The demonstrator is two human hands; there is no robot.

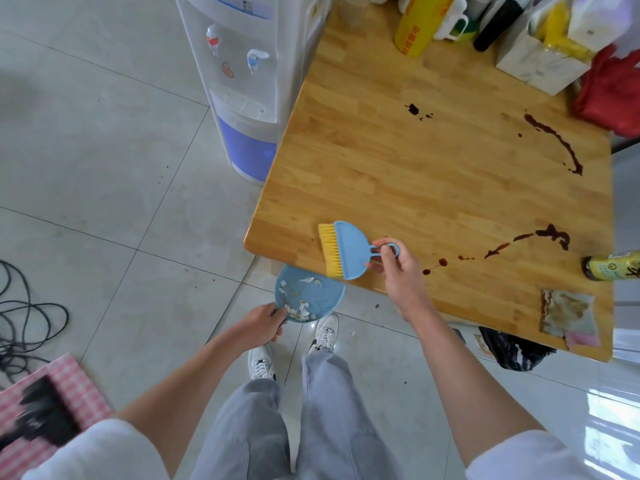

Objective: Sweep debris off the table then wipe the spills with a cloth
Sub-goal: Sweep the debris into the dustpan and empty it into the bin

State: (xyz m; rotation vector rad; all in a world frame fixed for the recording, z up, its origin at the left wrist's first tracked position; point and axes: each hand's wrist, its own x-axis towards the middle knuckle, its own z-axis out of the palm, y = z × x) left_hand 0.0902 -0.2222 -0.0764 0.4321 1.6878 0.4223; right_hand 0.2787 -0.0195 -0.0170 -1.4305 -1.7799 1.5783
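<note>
Your left hand (pixel 265 323), nearest the lens, grips the near rim of the blue dustpan (pixel 308 296), fingers curled round its edge, and holds it just below the table (pixel 398 174) corner. White scraps (pixel 300 310) lie in the pan; in my judgement the sweeping stage is close to done, since I see no loose debris on the wood.

Your right hand (pixel 398 268) pinches the loop handle of the small blue brush (pixel 346 251), thumb and fingers closed on it. The brush's long axis runs from the handle at your fingers away to your left, with the yellow bristles (pixel 330 249) pointing left, towards the table corner and directly above the pan.

Dark spills (pixel 554 140) remain: one trail just to the right of your right hand, an arc and a small blot well beyond it. The stained cloth (pixel 568 315) lies flat on the near edge, well to the right of your right hand, its long axis running away from you. Your right hand is the nearer to it; it must release the brush first.
</note>
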